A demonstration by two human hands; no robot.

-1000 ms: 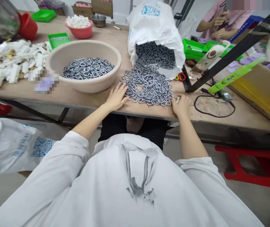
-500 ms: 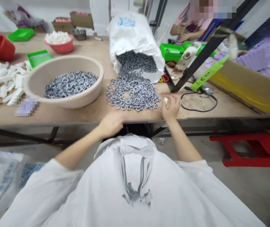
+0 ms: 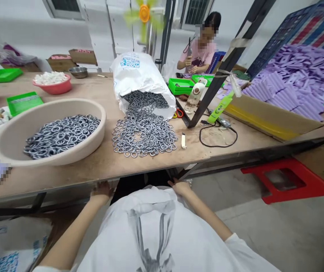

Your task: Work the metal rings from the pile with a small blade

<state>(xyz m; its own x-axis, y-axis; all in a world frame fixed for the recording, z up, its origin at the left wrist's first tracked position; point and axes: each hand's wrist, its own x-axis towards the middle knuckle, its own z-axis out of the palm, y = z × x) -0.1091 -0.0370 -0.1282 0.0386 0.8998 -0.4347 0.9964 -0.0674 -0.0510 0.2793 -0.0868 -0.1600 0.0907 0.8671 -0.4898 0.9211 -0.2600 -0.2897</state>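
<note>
My left hand [image 3: 101, 190] is low, just below the table's front edge; its fingers are shadowed and smeared, so their shape does not show. Beside my lap, my right hand [image 3: 180, 187] has a few fingers stretched out and apart, with nothing visible in them. Both hands are away from the loose grey rings [image 3: 147, 136], which spread over the table from the mouth of a white sack [image 3: 139, 75]. A wide beige basin [image 3: 93, 145] to the left holds more grey rings. A small pale piece with a dark tip [image 3: 183, 141] lies right of the loose rings.
A slanted dark metal post [image 3: 207, 92] rises from the table, near a black cable [image 3: 221, 146] and a light-green tube [image 3: 221, 107]. Farther right stands a cardboard box [image 3: 258, 117] of purple pieces. A co-worker [image 3: 200, 53] sits across; a red stool [image 3: 286, 189] is at right.
Both hands have drawn back from the table edge to below it, beside my lap. The small pale piece, formerly in my right hand, now lies on the table. The view has tilted up.
</note>
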